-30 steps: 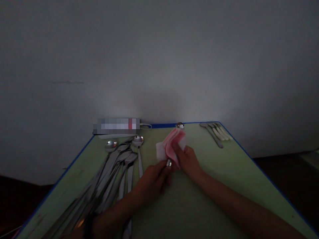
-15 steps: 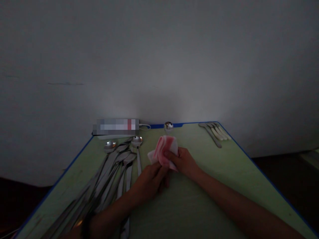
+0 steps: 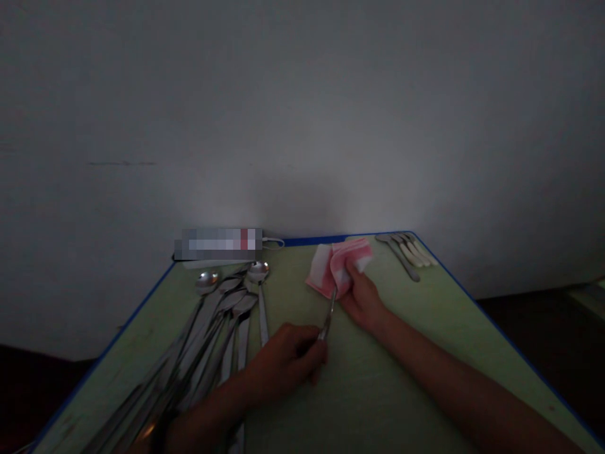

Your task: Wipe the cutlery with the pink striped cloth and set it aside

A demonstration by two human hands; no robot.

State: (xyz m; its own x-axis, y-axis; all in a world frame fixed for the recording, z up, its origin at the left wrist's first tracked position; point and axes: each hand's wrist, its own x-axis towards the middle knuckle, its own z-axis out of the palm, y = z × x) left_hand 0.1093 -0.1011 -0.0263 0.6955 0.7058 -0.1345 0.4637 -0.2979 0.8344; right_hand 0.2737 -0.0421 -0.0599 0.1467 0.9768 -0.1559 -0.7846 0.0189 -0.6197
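Note:
My left hand (image 3: 290, 352) is closed on the handle end of a long metal spoon (image 3: 328, 315). The spoon runs up and away from that hand into a pink and white cloth (image 3: 338, 266). My right hand (image 3: 362, 295) is closed on the cloth, which is wrapped over the spoon's bowl so the bowl is hidden. Both hands are over the middle of a green table (image 3: 416, 353).
Several long metal spoons (image 3: 222, 315) lie in a fan on the left of the table. A small group of light-handled utensils (image 3: 406, 249) lies at the far right corner. A blurred box (image 3: 217, 244) stands at the far edge against a grey wall.
My right hand has slid the cloth away along the spoon toward the bowl, which is now covered. My left hand has drawn back toward me, baring the handle.

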